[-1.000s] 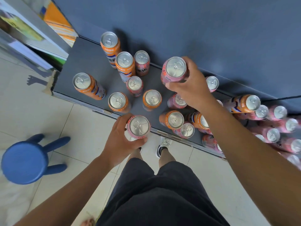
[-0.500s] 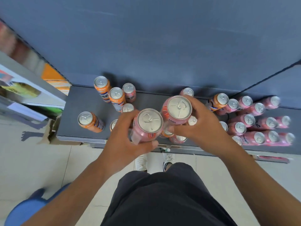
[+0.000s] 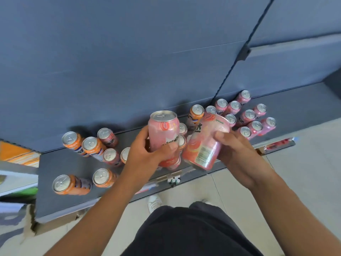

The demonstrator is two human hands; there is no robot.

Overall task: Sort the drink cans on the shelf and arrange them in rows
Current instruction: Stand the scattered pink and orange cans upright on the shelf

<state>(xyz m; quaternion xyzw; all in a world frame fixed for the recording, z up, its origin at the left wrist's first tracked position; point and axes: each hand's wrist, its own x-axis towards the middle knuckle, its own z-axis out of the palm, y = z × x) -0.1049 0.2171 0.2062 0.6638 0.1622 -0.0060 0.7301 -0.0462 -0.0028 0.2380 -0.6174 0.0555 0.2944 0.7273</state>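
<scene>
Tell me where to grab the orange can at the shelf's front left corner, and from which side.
Grip the orange can round its middle, coming from the front edge of the shelf. It stands upright, its round wall is bare on that side, and the nearest can stands to its right.

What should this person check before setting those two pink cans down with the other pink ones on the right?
1. Grip of left hand on upright pink aluminium can: ok.
2. Grip of right hand on tilted pink aluminium can: ok.
3. Tilted can straightened for standing: not ok.
4. Rows in group of pink cans on the right: ok.
5. Bare room on dark grey shelf right of them: ok.
6. Stray orange aluminium can beside them cleared: not ok.
</scene>
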